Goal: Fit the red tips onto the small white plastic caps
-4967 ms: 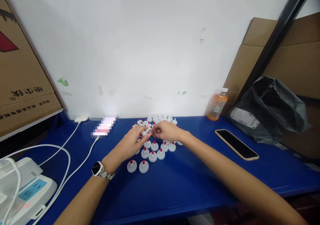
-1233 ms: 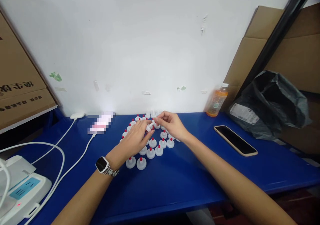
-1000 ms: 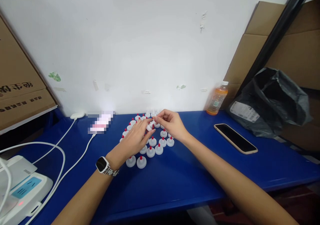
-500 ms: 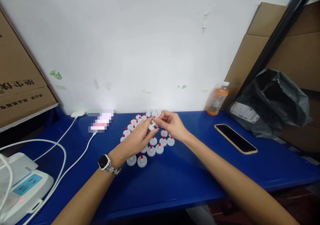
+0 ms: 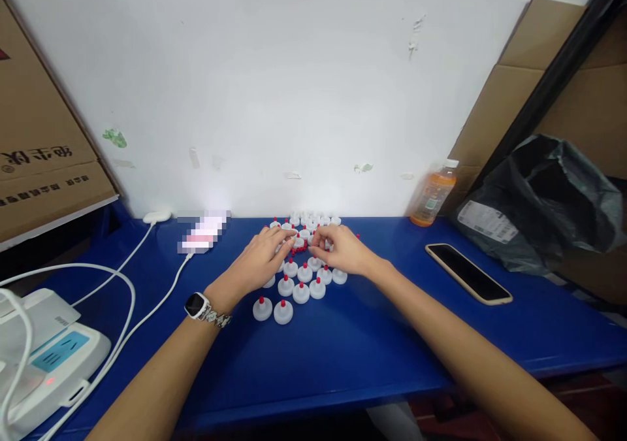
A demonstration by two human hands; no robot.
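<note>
My left hand (image 5: 262, 256) is stretched out palm down over the left side of a cluster of white plastic nozzle caps with red tips. Its thumb and forefinger are apart beside one white cap (image 5: 298, 241). Across from it, my right hand (image 5: 340, 248) is curled, thumb and fingertips close together; anything pinched there is too small to make out. Small loose red tips (image 5: 300, 249) lie between the hands. Nearer me stand several red-tipped caps, such as the front cap (image 5: 283, 312). White caps (image 5: 308, 220) without visible red tips sit by the wall.
A phone (image 5: 469, 274) and an orange drink bottle (image 5: 434, 194) are on the right of the blue table (image 5: 353, 356), with a dark plastic bag (image 5: 533, 199) behind. A power strip (image 5: 63, 362) and white cables occupy the left. Cardboard (image 5: 44, 121) leans at the far left.
My hands have moved apart from each other. The white piece held between them is no longer seen there, and the loose red tips have come into view. The camera view has shifted slightly.
</note>
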